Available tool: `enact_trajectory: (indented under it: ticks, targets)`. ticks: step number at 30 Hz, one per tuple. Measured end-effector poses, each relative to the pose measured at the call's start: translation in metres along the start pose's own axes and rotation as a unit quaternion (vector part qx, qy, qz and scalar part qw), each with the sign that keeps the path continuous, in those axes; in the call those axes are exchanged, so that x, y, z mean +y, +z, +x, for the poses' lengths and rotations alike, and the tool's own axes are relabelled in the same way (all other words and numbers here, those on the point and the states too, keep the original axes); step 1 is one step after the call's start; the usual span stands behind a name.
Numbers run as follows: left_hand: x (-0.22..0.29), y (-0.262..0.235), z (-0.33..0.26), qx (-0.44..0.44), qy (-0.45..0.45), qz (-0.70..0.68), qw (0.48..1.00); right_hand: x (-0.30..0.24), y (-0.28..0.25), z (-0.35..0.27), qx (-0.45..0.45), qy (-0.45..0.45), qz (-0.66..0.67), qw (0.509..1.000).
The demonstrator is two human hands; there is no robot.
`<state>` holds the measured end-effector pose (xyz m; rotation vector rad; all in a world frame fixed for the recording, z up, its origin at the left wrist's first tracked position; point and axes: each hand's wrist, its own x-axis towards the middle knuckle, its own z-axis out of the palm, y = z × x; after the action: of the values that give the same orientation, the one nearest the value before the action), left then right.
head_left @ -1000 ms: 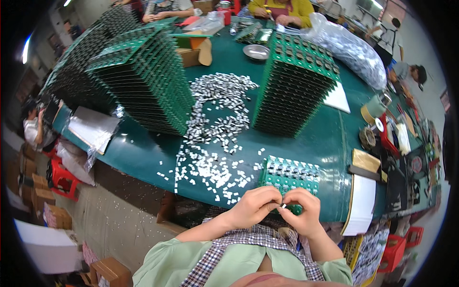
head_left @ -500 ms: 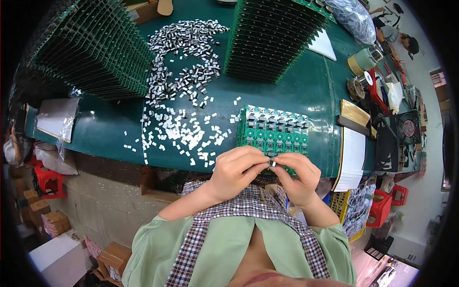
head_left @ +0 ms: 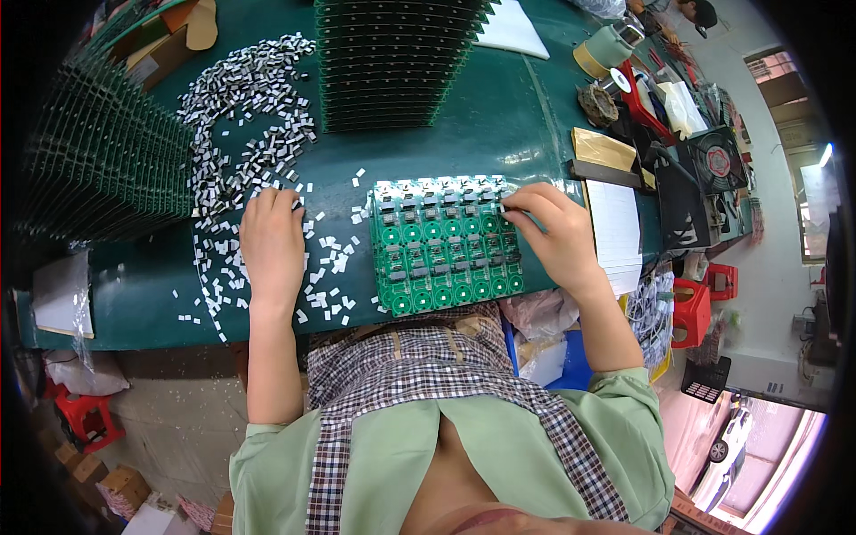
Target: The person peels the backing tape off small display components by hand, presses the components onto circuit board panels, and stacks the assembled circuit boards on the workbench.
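A green circuit board panel (head_left: 443, 239), with rows of round coil prints and small mounted parts, lies near the table's front edge. At its upper right corner, the thumb and forefinger of my right hand (head_left: 555, 230) pinch a small white rectangular piece (head_left: 502, 209). To the panel's left, my left hand (head_left: 273, 236) is lowered onto the scattered small white pieces (head_left: 332, 259), its fingers bent and together. Whatever lies under those fingertips is hidden. Behind that hand spreads a dense heap of white-and-dark pieces (head_left: 245, 85).
Tall stacks of green boards stand at the left (head_left: 116, 147) and at the back (head_left: 392, 67). To the right are white paper sheets (head_left: 613, 227), a tape roll (head_left: 615, 82), a green flask (head_left: 606, 49) and a black fan (head_left: 718, 160). An open cardboard box (head_left: 169, 45) sits far left.
My hands have moved apart from their meeting point at the panel's near edge. The left went to the loose pieces, the right to the panel's far right corner. The whole view has shifted.
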<state>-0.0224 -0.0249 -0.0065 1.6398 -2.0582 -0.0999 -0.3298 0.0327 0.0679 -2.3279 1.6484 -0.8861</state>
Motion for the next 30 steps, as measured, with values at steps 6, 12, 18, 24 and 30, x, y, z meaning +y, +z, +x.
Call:
enact_trajectory:
  ticks: [6,12,18,24,30]
  targets:
    - [0.002,0.003,0.001,0.039,0.031,-0.038,0.998,0.003,0.008,0.004,-0.014,-0.074,-0.072,0.995]
    - [0.006,0.001,0.001,0.077,0.008,-0.127,0.989,0.004,0.01,0.006,-0.036,-0.092,-0.121,0.988]
    - [0.005,-0.001,0.001,0.093,0.026,-0.166,0.981,0.005,0.01,0.006,-0.041,-0.098,-0.134,0.985]
    - [0.005,-0.004,0.001,0.069,-0.024,-0.278,0.958,0.005,0.011,0.006,-0.047,-0.11,-0.131,0.984]
    - [0.015,-0.015,-0.006,-0.028,-0.131,-0.556,0.821,0.009,0.016,0.001,-0.006,-0.153,-0.168,0.974]
